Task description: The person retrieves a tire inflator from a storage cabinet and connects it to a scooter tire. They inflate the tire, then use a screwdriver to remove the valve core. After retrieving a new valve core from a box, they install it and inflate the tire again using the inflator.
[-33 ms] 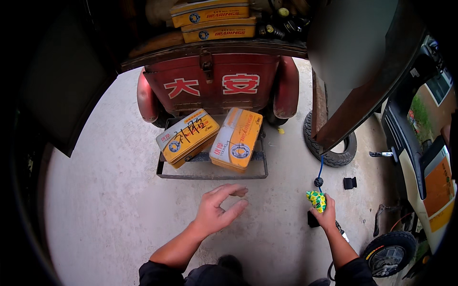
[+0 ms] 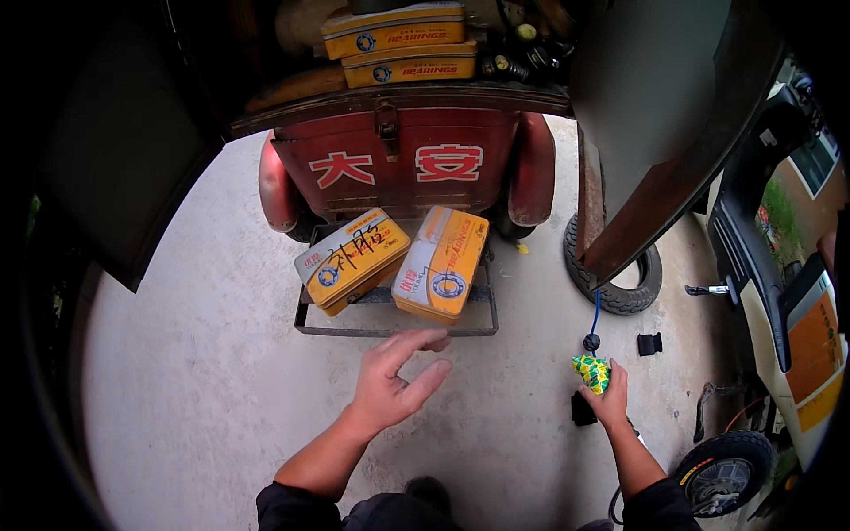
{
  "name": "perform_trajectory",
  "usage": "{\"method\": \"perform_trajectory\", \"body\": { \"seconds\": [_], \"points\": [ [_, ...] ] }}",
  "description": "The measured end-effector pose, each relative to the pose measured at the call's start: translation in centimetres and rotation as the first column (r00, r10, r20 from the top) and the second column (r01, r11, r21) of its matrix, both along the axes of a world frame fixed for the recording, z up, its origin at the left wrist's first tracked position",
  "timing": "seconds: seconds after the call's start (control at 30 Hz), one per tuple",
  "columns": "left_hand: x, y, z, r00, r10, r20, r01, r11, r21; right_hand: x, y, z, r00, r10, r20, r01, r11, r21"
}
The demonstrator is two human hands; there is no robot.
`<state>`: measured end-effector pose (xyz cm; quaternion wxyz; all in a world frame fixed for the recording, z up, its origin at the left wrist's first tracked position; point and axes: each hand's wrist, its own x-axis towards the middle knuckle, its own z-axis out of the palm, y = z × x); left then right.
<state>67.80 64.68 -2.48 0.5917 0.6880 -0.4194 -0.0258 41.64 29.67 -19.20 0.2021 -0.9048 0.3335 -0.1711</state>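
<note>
My left hand (image 2: 398,376) is raised with fingers apart and curved, holding nothing, just below two yellow-orange metal tins. The left tin (image 2: 350,261) and the right tin (image 2: 443,261) lie at angles on a dark metal rack (image 2: 390,331) behind a red vehicle box (image 2: 398,159). At the right, my right hand (image 2: 604,400) grips a crumpled green and yellow patterned packet (image 2: 591,370), near a blue cable (image 2: 597,311) and a small dark object (image 2: 584,409) partly hidden by the hand.
More yellow tins (image 2: 407,68) and dark parts (image 2: 518,62) sit in the open compartment above, its panel (image 2: 646,88) hanging on the right. A loose tyre (image 2: 646,292) lies at right, beside a scooter (image 2: 761,292) with its wheel (image 2: 722,473). A small black piece (image 2: 649,343) is on the floor.
The view has shifted slightly, so the tins and vehicle appear a little lower. My left hand has moved slightly up and leftward; my right hand still holds the packet.
</note>
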Motion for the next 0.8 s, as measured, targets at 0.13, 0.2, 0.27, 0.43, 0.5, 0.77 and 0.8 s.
{"method": "perform_trajectory", "body": {
  "seconds": [0.13, 0.2, 0.27, 0.43, 0.5, 0.77, 0.8],
  "points": [
    [6.2, -1.0, 6.9, 0.940, 0.307, 0.149, -0.281, 0.944, -0.171, 3.3, -0.6, 2.9, 0.994, -0.086, 0.070, 0.098, 0.973, -0.207],
    [10.5, -1.7, 11.3, 0.907, 0.383, 0.175, -0.348, 0.916, -0.198, 6.9, 2.7, 7.8, 0.974, 0.091, 0.208, -0.066, 0.990, -0.124],
    [16.2, -2.2, 14.6, 0.885, 0.418, 0.205, -0.391, 0.906, -0.163, 10.2, 6.9, 13.2, 0.899, 0.254, 0.357, -0.277, 0.961, 0.015],
    [26.5, -4.7, 24.7, 0.770, 0.509, 0.385, -0.519, 0.850, -0.085, 15.1, 15.9, 27.2, 0.594, 0.586, 0.551, -0.657, 0.749, -0.088],
    [28.4, -6.8, 27.2, 0.784, 0.510, 0.354, -0.537, 0.843, -0.027, 17.3, 16.8, 30.3, 0.550, 0.561, 0.619, -0.711, 0.703, -0.005],
    [26.4, -7.7, 28.7, 0.774, 0.575, 0.264, -0.552, 0.818, -0.162, 20.4, 15.6, 33.5, 0.578, 0.367, 0.729, -0.577, 0.815, 0.047],
    [24.8, -6.4, 28.6, 0.811, 0.542, 0.223, -0.470, 0.829, -0.303, 19.9, 15.1, 33.7, 0.571, 0.309, 0.761, -0.573, 0.814, 0.098]
  ]
}}
